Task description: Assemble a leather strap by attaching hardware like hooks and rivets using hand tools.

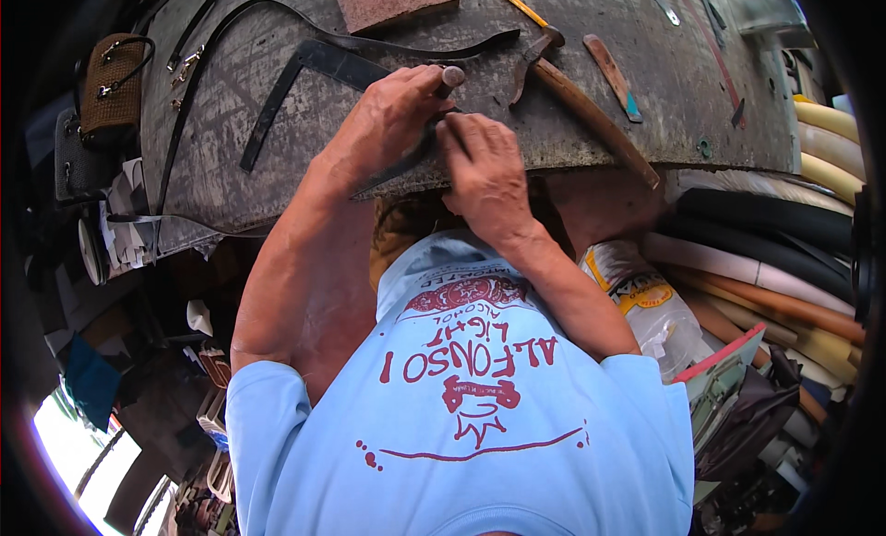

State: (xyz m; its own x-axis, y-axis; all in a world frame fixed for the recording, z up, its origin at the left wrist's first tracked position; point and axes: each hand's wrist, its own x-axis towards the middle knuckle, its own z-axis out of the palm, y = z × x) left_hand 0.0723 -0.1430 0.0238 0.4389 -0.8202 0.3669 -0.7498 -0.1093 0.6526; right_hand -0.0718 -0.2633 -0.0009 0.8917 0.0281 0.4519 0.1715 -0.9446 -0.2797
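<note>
At the near edge of the worktable [221,120], my left hand [401,107] is closed around a short rod-like tool [450,77] whose round, worn end sticks up past the fingers. Close beside it, my right hand [487,167] has its fingers bent and pressed together on a dark strap-like strip [406,173]. This strip runs from under the hands toward the table edge. Its gripped part is mostly hidden by my fingers. A black carpenter's square [295,79] lies just beyond my left hand. To the right rests a hammer [591,116] with a wooden handle overhanging the edge.
A long dark strap [208,51] curves across the table near a reddish block [392,2]. A wooden-handled tool with a teal end [614,79] lies right of the hammer. A brown woven bag [111,88] stands far left. Rolled material [766,227] is stacked at right.
</note>
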